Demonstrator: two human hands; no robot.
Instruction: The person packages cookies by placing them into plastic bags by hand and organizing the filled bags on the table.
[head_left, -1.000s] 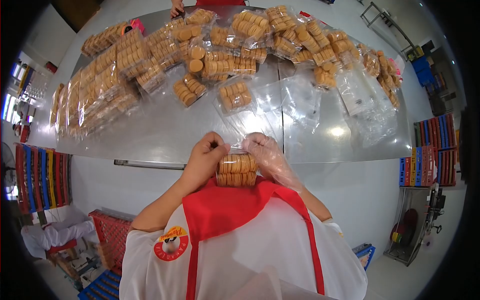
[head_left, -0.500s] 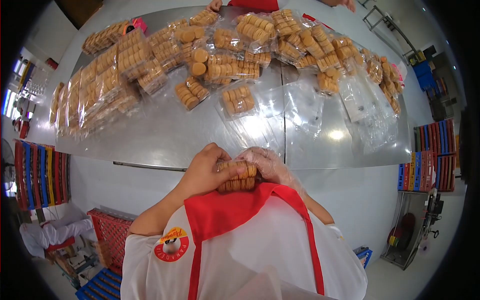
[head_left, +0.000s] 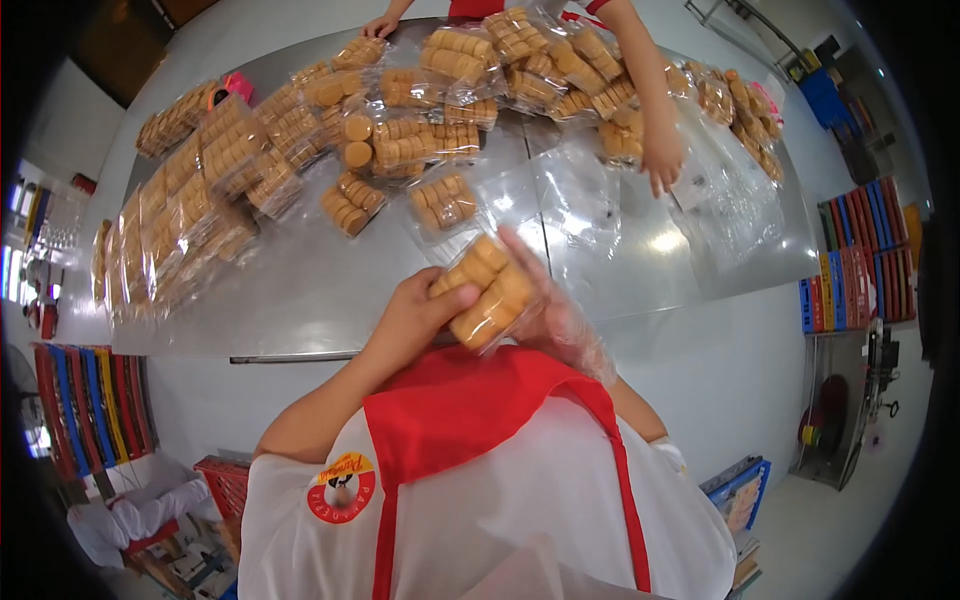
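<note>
My left hand grips a clear plastic pack of round cookies, thumb on its near face and fingers around the side. The pack is tilted and shows two rows of golden cookies. Beside its right side is my right hand, in a thin clear plastic glove, with fingers stretched out and the palm toward the pack; part of it is hidden behind the pack. Just beyond, another cookie pack lies on the steel table.
Many cookie packs are heaped across the back, with a stack of packs at left. A co-worker's hand reaches over flat clear bags. Their other hand rests at the far edge. Coloured crates stand at lower left.
My hands have raised the pack from near my chest toward the table and turned its face up. My right hand's fingers have straightened. A co-worker's arm has come in over the bags.
</note>
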